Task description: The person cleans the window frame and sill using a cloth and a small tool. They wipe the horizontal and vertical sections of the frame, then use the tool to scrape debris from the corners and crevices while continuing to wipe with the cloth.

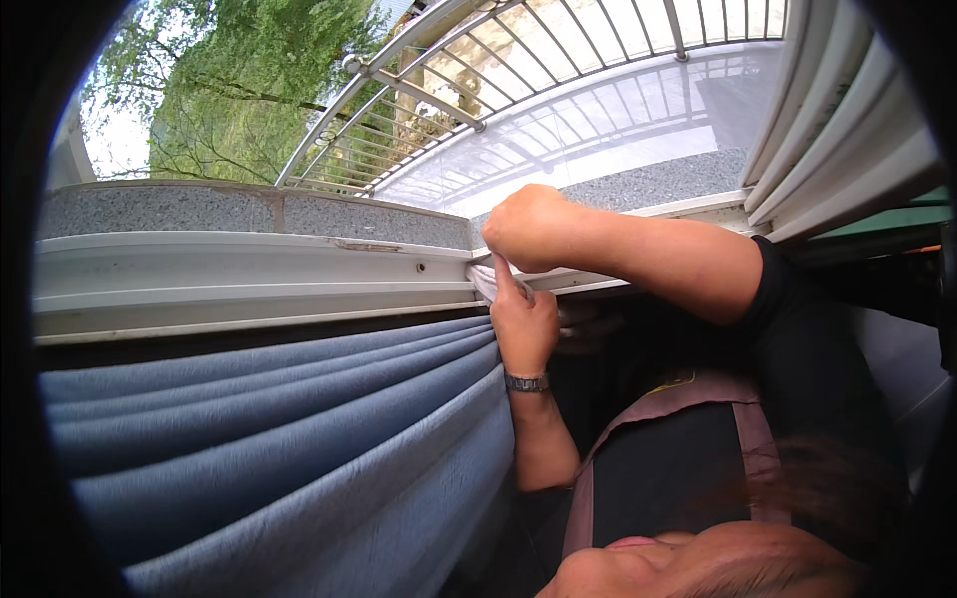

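A crumpled white cloth (484,282) lies in the inner corner of the white window frame (247,273). My left hand (525,321), with a dark metal-link watch on its wrist, is closed on this cloth, its index finger stretched towards the other hand. Just above it, my right hand (527,228) is curled into a fist over the frame's corner, beside the grey speckled stone ledge (650,183). The fist's fingertips and palm are hidden, so what it holds cannot be seen. The two hands meet at the left index fingertip.
A blue curtain (299,441) hangs in folds along the left, reaching my left wrist. Pale folded fabric (860,142) hangs at the right. Beyond the frame are a shiny pale ledge (583,134), a metal railing (419,97) and trees (247,75). A mauve apron (695,404) covers my front.
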Available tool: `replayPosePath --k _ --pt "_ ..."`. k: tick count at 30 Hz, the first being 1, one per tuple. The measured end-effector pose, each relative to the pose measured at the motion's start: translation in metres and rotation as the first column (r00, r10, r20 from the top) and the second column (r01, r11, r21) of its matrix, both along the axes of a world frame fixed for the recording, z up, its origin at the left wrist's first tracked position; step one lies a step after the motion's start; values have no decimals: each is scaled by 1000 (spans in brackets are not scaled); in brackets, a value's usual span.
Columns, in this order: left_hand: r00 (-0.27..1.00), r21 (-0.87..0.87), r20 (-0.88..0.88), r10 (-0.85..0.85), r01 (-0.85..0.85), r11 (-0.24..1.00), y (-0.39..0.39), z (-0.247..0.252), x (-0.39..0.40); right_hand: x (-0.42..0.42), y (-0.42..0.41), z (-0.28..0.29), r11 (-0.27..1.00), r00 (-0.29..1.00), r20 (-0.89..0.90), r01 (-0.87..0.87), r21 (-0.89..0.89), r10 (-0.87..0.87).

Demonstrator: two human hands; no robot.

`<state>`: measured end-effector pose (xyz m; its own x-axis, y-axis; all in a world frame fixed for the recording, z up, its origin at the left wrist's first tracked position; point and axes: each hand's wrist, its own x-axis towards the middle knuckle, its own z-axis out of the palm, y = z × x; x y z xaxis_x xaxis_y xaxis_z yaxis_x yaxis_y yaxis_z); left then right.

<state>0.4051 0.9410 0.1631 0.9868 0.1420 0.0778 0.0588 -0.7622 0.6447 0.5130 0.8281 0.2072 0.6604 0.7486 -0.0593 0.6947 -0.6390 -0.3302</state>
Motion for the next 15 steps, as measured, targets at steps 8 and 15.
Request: replayPosePath --k 8,15 --pt "938 17 346 38 -46 999 4 -18 0 -45 1 -15 985 994 110 -22 169 3" --pt "994 -264 47 -94 103 959 33 -16 25 -41 9 -26 997 987 160 9 72 -21"
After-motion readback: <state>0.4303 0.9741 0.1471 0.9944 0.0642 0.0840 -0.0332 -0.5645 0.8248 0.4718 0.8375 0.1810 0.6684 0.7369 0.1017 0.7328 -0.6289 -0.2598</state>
